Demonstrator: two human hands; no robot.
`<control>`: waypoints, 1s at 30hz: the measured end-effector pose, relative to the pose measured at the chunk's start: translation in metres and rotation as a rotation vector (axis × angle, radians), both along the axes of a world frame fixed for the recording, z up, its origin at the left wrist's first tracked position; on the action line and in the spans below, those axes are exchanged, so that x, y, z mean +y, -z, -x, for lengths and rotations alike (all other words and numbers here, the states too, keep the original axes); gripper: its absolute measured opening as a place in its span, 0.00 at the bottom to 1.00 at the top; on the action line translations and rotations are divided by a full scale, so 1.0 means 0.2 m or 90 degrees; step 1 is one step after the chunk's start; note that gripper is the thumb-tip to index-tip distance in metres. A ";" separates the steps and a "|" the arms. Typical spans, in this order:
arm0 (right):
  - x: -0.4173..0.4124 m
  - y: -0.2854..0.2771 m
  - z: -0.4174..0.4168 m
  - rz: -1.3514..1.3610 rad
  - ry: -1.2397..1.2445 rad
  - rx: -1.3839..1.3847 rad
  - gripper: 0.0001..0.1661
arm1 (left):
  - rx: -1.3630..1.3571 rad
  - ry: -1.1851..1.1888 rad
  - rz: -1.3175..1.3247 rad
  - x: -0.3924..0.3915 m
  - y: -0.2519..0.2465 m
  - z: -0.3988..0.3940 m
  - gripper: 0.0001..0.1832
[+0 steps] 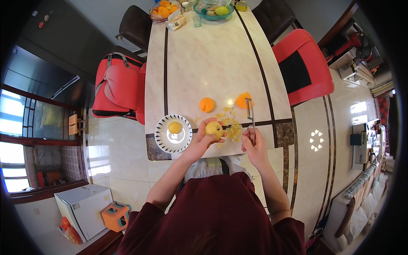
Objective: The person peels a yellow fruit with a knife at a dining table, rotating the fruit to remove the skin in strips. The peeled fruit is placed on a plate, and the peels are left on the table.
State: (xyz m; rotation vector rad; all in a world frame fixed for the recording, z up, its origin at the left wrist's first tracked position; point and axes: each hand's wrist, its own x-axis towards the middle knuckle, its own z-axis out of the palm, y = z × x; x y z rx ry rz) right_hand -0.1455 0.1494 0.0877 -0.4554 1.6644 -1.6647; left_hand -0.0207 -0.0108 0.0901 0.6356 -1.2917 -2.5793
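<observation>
My left hand (pixel 204 137) holds a round yellow fruit (pixel 214 130), its dark end facing right, above the near edge of the table. In my right hand (pixel 254 143) is a metal peeler (pixel 250 110), its head pointing away from me. Thin yellow-green peelings (pixel 235 130) lie in a pile between the hands. Farther back are a round orange piece (pixel 207 104) and a bumpy orange piece (pixel 243 99), partly behind the peeler. Left of my left hand, a white plate (pixel 160 140) with a dark leaf-patterned rim bears another yellow fruit (pixel 174 127).
At the table's far end stand a bag of orange fruit (pixel 164 11), a tissue pack (pixel 175 23), a small glass (pixel 197 21) and a teal bowl (pixel 213 16) with a green fruit. Red-covered chairs flank the marble-look table (pixel 210 57), the left one bearing a red bag (pixel 118 84).
</observation>
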 end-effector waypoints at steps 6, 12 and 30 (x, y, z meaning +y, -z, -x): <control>-0.10 -0.06 -0.02 -0.060 -0.117 0.373 0.21 | -0.071 0.075 0.301 0.05 0.10 0.00 0.28; -0.13 -0.01 0.00 -0.064 -0.176 0.168 0.21 | -0.023 0.117 0.400 0.07 0.05 -0.01 0.27; -0.16 -0.02 -0.05 -0.101 -0.135 0.292 0.14 | -0.009 0.093 0.615 0.09 0.02 -0.03 0.28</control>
